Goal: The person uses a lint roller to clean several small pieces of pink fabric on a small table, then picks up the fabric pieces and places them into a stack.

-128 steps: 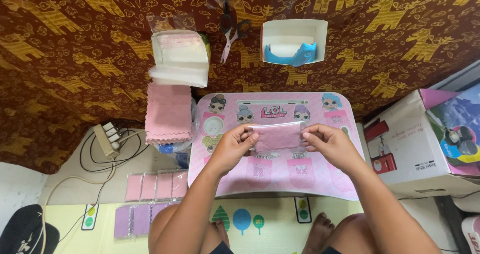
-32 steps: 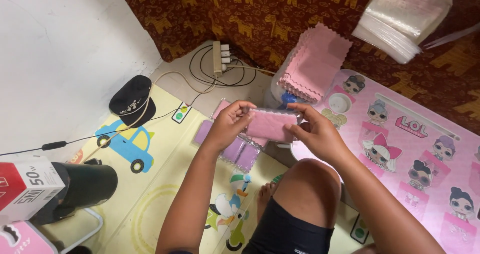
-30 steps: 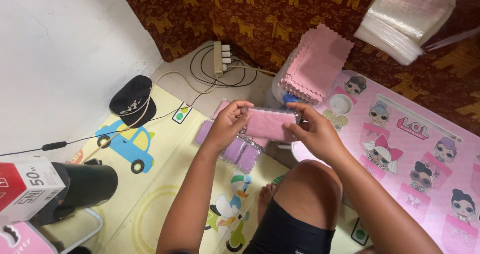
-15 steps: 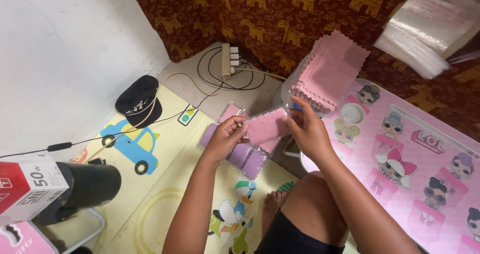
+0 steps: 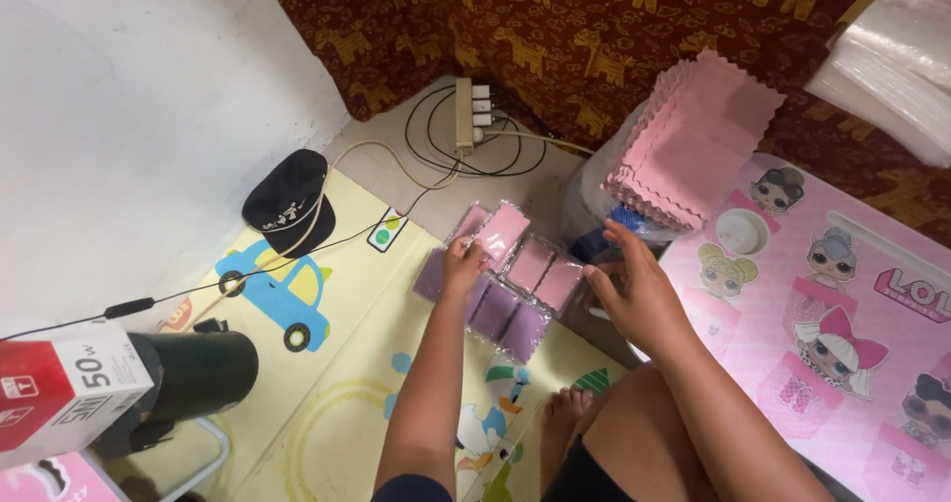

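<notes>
Home floor w/ kids' play mat (image 5: pixel 327 383), power strip (image 5: pixel 466 116).

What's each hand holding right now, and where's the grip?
The left hand pinches a pink packet by its lower-left edge, over the packets on the mat. The right hand is open, fingers spread, and holds nothing.

Pink and lilac packets (image 5: pixel 503 264) lie on a yellow cartoon-car mat (image 5: pixel 297 363); pink scallop-edged cloths (image 5: pixel 693 141) far right; black cap (image 5: pixel 287 190) left.

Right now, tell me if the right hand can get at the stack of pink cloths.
Probably yes: the right hand hovers open just below the stack of pink cloths, with nothing between them.
</notes>
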